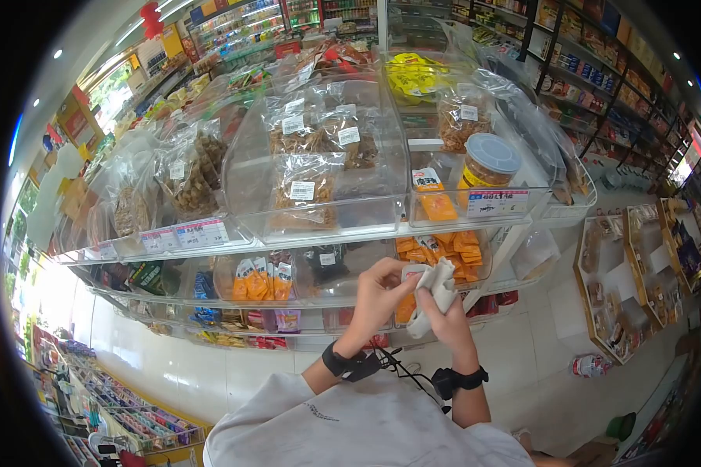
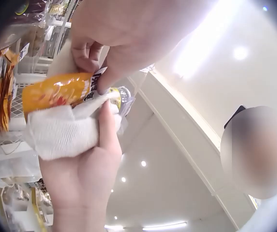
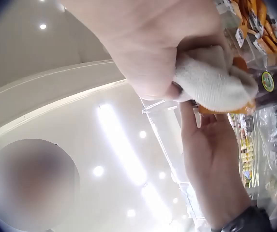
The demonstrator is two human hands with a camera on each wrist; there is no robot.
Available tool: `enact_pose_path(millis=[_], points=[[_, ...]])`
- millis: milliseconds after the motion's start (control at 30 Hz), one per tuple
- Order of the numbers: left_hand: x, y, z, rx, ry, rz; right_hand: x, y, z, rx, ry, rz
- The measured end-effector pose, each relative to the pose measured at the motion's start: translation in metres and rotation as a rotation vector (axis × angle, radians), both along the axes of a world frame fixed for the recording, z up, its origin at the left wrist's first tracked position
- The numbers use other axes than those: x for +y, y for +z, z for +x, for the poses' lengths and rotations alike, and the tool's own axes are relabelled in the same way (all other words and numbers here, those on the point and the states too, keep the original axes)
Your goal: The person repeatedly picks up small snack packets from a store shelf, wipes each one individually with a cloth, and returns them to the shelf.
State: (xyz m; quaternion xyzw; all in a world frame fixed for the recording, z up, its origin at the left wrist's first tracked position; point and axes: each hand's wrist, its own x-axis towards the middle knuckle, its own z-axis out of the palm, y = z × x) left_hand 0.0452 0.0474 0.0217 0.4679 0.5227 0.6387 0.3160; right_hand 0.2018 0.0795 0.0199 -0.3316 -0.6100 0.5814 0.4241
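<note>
My left hand pinches the printed end of an orange packet; in the left wrist view this hand comes in from the top. A crumpled white ribbed cloth is gripped by my right hand, its thumb pressed on the cloth. In the left wrist view the cloth lies against the packet's side. The right wrist view has my right hand curled round the cloth, with the packet partly hidden behind it and my left hand below.
Clear bins on a tiered rack hold bagged snacks, orange packets and a blue-lidded jar. The rack's shelf edge runs just beyond my hands. Wooden-edged display trays stand to the right, and shelves of small goods to the lower left.
</note>
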Motion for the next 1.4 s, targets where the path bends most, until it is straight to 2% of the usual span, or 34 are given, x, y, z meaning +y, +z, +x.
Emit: enact_pose_path(millis=[100,300,400,500,633,700,800,867,900,933,1033,1133,1233,1333,1400], points=[[-0.006,0.017,-0.001,-0.155,-0.105,-0.082,0.001,-0.001,0.002,0.038,0.032,-0.098],[-0.009,0.015,0.011,-0.224,-0.092,-0.046,0.002,0.003,0.003,0.109,-0.11,-0.157],[-0.006,0.013,0.001,-0.001,-0.084,-0.067,0.007,0.0,0.006,0.081,-0.22,-0.066],[-0.006,0.007,0.004,0.138,-0.146,-0.042,0.012,0.005,0.012,0.031,-0.177,-0.037],[-0.011,0.009,0.012,0.229,-0.105,-0.078,0.015,-0.004,0.01,0.004,-0.214,-0.015],[-0.008,0.001,0.014,0.158,-0.074,0.009,0.014,0.0,0.007,0.082,-0.246,-0.069],[-0.008,-0.001,0.01,0.018,0.042,0.027,0.006,0.002,0.007,0.035,-0.059,-0.179],[-0.005,0.008,0.005,-0.052,0.141,-0.001,-0.002,-0.005,0.001,-0.02,0.07,-0.153],[-0.007,0.013,0.002,-0.059,0.112,-0.01,-0.007,-0.01,-0.002,-0.048,0.133,-0.14],[-0.009,0.018,-0.002,-0.066,0.084,-0.017,-0.011,-0.013,-0.006,0.008,0.151,-0.162],[-0.015,0.024,-0.008,-0.111,0.028,-0.025,-0.009,-0.001,0.0,-0.056,0.174,-0.194],[-0.02,0.027,-0.019,-0.135,-0.014,-0.077,-0.004,-0.003,0.005,-0.09,0.138,-0.221],[-0.02,0.028,-0.028,-0.2,-0.036,-0.091,0.0,-0.01,0.002,0.032,-0.084,-0.207],[-0.023,0.019,-0.031,-0.218,-0.014,-0.06,-0.003,-0.005,-0.002,0.2,-0.099,-0.312],[-0.027,0.019,-0.026,-0.2,-0.003,-0.063,-0.002,-0.013,-0.002,0.122,-0.038,-0.241]])
